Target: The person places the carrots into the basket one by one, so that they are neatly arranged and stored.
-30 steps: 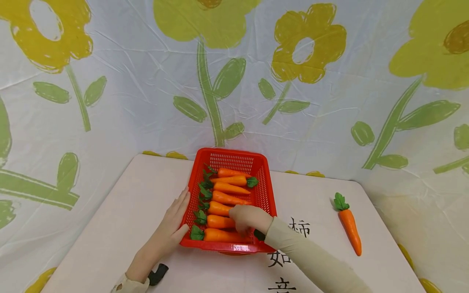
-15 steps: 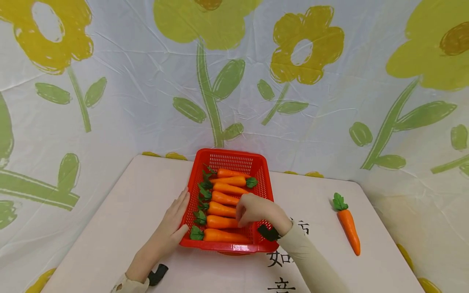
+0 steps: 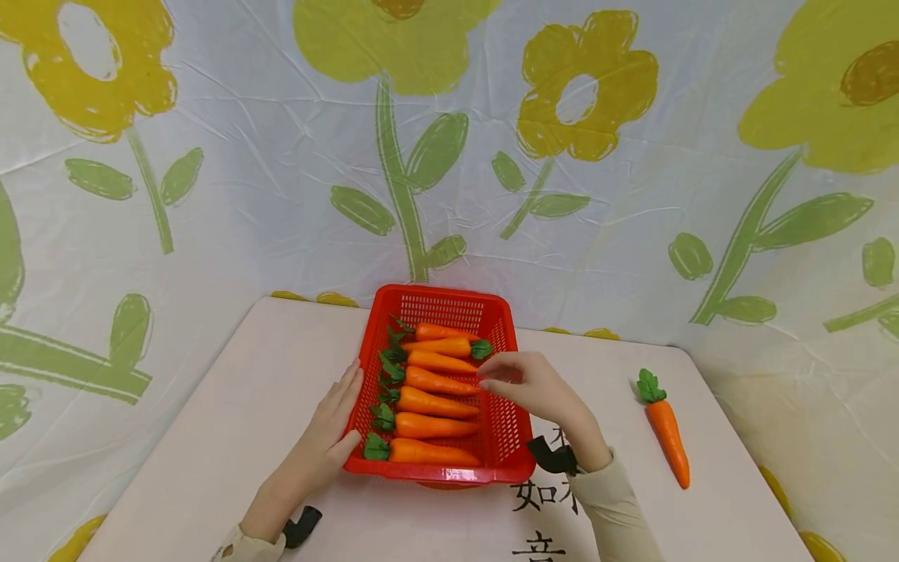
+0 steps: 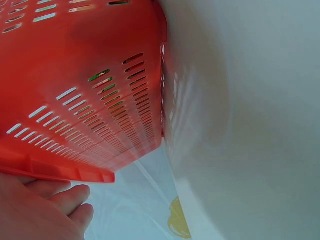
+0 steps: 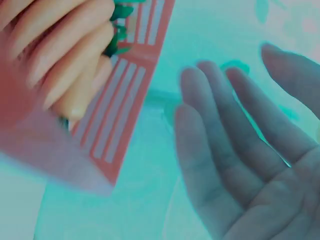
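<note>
A red plastic basket (image 3: 509, 460) on the table holds several orange carrots with green tops, lying side by side. One carrot (image 3: 435, 453) is along the near wall, and another carrot (image 3: 442, 346) farther back has its leaves to the right. My left hand (image 3: 330, 429) rests along the basket's left rim with its fingers extended; the left wrist view shows the fingers (image 4: 70, 197) against the rim. Over the basket's right side is my right hand (image 3: 530, 382), holding nothing. Its fingers (image 5: 240, 115) are loosely spread in the right wrist view.
A single carrot (image 3: 669, 441) lies on the table to the right of the basket. Black printed characters (image 3: 537, 496) mark the pale table (image 3: 302, 351) in front. A flower-patterned cloth (image 3: 281, 156) hangs behind and around the table.
My right hand has lifted from the carrots' tips in the near part of the basket and moved right and back, its fingers opening. The left hand and basket have stayed in place.
</note>
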The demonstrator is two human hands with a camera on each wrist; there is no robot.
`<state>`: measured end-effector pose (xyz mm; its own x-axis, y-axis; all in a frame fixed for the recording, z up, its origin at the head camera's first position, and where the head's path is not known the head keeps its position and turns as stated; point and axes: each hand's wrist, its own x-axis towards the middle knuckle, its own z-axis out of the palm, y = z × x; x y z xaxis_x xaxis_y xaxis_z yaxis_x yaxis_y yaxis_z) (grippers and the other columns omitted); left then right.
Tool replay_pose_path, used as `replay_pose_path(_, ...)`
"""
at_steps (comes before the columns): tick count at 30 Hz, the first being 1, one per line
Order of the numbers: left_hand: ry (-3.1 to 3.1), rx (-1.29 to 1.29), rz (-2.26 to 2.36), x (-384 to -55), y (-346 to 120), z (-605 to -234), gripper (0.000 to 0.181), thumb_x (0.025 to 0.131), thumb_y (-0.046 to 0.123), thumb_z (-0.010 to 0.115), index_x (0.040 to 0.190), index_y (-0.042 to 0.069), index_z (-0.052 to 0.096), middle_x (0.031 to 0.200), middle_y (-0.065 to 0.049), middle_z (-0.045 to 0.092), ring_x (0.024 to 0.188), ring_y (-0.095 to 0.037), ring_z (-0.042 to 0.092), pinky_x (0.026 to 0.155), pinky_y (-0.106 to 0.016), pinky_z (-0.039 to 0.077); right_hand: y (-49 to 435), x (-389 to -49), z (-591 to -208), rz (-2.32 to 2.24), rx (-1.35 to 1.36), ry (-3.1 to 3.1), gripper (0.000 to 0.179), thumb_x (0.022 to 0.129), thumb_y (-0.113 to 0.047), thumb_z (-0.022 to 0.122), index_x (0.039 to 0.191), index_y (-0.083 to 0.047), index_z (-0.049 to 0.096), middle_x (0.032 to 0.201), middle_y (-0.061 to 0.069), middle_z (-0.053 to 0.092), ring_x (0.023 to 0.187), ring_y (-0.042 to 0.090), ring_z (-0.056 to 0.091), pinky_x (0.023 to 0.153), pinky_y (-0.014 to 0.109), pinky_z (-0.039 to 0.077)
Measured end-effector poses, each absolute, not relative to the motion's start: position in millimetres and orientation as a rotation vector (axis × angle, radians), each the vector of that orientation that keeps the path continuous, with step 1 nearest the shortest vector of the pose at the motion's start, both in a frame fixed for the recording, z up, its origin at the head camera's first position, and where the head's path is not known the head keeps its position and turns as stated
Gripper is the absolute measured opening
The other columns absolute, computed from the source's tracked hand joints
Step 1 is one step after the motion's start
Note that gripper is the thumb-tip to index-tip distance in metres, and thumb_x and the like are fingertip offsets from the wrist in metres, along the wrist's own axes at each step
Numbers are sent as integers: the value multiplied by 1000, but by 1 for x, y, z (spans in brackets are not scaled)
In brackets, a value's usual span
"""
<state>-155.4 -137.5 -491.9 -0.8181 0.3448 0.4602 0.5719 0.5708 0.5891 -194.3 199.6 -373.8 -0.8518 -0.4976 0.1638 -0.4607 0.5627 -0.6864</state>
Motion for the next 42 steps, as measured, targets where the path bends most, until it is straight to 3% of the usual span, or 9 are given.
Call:
replay_pose_path(6,-2533,-746,-1115,-155,-137,-491,80,83,2,47,157,0,16,165,-13,13,150,-29,15,120,-26,-2,233,-189,-373,-1361,-775,2929,17,92,-13,69,109,-11,74,103,1,73,91,16,67,80,30,56)
replay_pose_path(11,-2547,-739,-1121,-155,-138,-490,80,84,2,47,158,0,16,165,-12,12,150,-28,15,119,-25,-2,266,-186,-377,-1583,-792,3029,22,89,6,66,110,1,71,103,17,72,91,16,69,81,18,53)
replay_pose_path(15,-2560,-729,-1125,-154,-138,-489,80,84,3,47,158,1,15,165,-12,12,150,-27,15,119,-25,-3,294,-182,-379,-1785,-676,3048,23,87,13,64,110,10,69,102,23,70,89,10,69,80,16,53)
replay_pose_path(22,-2565,-719,-1135,-154,-139,-489,80,84,3,47,158,1,16,166,-11,12,150,-26,15,118,-22,-3,332,-167,-380,-2023,-269,3064,23,92,2,64,113,9,68,100,3,73,86,9,69,82,14,52)
replay_pose_path(29,-2537,-739,-1147,-156,-138,-493,81,82,2,46,157,-1,16,165,-13,12,151,-27,13,118,-22,-4,372,-154,-390,-2288,229,2914,28,95,-5,63,119,7,66,97,-4,73,86,9,66,82,10,49)
replay_pose_path(35,-2545,-731,-1156,-155,-137,-492,80,83,2,46,157,0,16,165,-12,11,151,-27,13,118,-21,-5,407,-146,-407,-2214,581,2935,27,96,-12,63,119,0,69,93,-12,71,83,4,64,77,7,47)
replay_pose_path(42,-2551,-732,-1149,-155,-137,-492,81,83,2,46,157,0,16,165,-12,11,151,-27,13,117,-21,-5,441,-138,-438,-1683,911,3000,38,100,-25,56,128,-1,63,84,-27,60,78,-4,57,67,5,45)
